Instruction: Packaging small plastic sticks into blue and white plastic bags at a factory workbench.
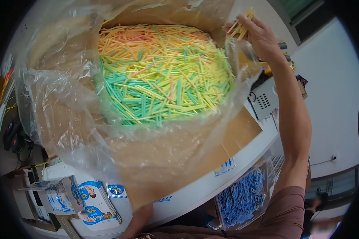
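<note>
A large cardboard box (235,129) lined with a clear plastic bag (71,103) takes up the middle of the view. Inside lie a great many thin, straw-like sticks (167,75), orange toward the back, yellow in the middle and right, green at the front left. Above the box's far right corner, my right hand (259,34) is closed around a small bunch of yellow sticks (241,27), held clear of the pile. My left hand (143,217) is low at the near side, by the box's front flap; its fingers are hidden.
Blue-and-white printed cartons (95,203) stand on the white table (199,191) at the near left. A small packet (224,168) lies right of the flap. Below the table edge is a clear bin (243,199) of blue pieces. A white perforated case (263,101) stands at right; another person (317,201) is beyond.
</note>
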Action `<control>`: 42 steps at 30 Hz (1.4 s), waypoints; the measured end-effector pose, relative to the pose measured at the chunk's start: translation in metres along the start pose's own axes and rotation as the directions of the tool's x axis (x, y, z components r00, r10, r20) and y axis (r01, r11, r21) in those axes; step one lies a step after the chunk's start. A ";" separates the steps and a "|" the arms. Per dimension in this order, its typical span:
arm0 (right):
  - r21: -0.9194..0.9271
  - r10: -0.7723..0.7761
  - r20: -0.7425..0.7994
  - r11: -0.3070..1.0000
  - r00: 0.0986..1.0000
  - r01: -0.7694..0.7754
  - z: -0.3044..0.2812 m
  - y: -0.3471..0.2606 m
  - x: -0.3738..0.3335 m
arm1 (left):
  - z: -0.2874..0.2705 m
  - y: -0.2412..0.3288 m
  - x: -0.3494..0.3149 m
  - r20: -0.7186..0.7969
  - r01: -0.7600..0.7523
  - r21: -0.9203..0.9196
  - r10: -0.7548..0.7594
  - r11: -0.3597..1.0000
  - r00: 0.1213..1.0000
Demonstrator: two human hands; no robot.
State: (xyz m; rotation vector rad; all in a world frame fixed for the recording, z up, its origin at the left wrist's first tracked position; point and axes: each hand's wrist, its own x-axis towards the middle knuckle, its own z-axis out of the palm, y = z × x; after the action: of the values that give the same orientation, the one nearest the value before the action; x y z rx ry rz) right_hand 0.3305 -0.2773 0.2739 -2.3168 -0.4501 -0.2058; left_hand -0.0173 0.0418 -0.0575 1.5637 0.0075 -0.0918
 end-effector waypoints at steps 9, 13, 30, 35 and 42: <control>0.962 0.456 -0.144 0.274 0.878 0.016 -0.011 0.020 -0.232 | 0.053 0.074 -0.014 0.014 0.273 -0.624 -0.339 0.732 0.941; 0.988 0.640 -0.070 0.149 0.765 -0.034 0.069 0.036 -0.367 | 0.105 0.073 -0.014 0.022 0.188 -0.721 -0.249 0.667 0.968; 0.997 0.746 0.071 -0.051 0.662 -0.050 0.266 -0.003 -0.404 | 0.177 0.038 0.032 -0.271 0.076 -0.703 -0.365 0.707 0.891; 0.998 0.728 -0.001 0.048 0.686 -0.049 0.279 -0.009 -0.391 | 0.172 0.023 0.038 -0.321 0.005 -0.508 -0.195 0.861 0.927; 0.996 0.614 0.047 0.033 0.788 -0.084 0.285 -0.015 -0.392 | 0.153 0.030 0.035 -0.278 -0.010 -0.669 -0.238 0.744 0.931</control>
State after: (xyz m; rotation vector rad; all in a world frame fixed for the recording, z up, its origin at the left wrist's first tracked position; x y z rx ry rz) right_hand -0.0343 -0.1659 -0.0263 -0.8440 0.2755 -0.0645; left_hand 0.0116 -0.1130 -0.0284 0.8356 0.3849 0.0885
